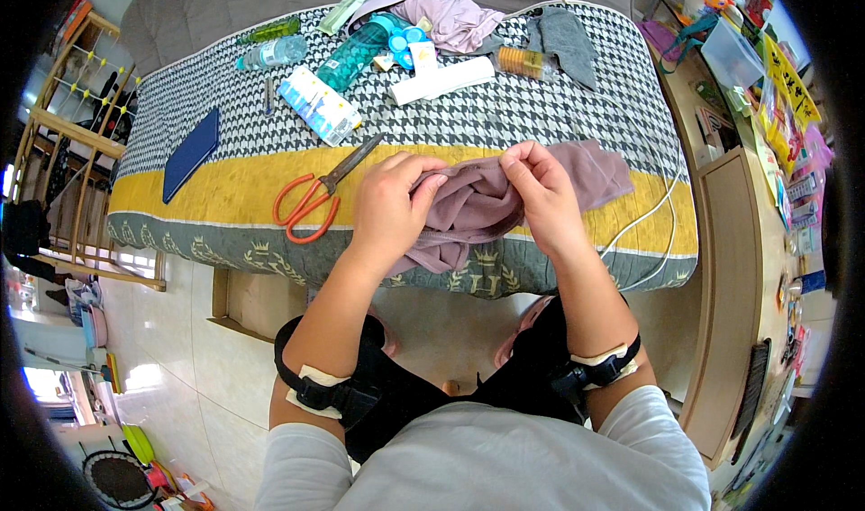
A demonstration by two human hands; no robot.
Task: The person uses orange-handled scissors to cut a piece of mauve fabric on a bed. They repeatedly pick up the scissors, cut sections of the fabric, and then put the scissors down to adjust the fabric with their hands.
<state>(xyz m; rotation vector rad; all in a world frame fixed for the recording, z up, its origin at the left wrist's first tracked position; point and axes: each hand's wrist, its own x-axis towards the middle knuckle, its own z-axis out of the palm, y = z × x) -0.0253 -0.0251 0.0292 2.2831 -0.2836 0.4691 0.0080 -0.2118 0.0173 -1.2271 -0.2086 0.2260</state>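
A mauve piece of soft clothing (473, 206) is bunched up between my hands, over the near edge of the bed. My left hand (394, 197) pinches its upper edge with thumb and forefinger. The same edge runs across to my right hand (548, 197), which also grips it between thumb and fingers. Between the hands the edge is drawn fairly straight, and the folds hang below it. One end of the cloth spreads out flat to the right of my right hand. Scissors with orange handles (332, 182) lie just left of my left hand, blades pointing away.
Farther back on the bedspread (234, 123) lie a blue flat folder (191, 155), a white-and-blue pack (320, 105), a teal bottle (353, 56), a white roll (441, 80), an amber container (523, 63) and a grey cloth (563, 47). A white cable (644, 214) loops at right, beside a wooden cabinet (721, 286).
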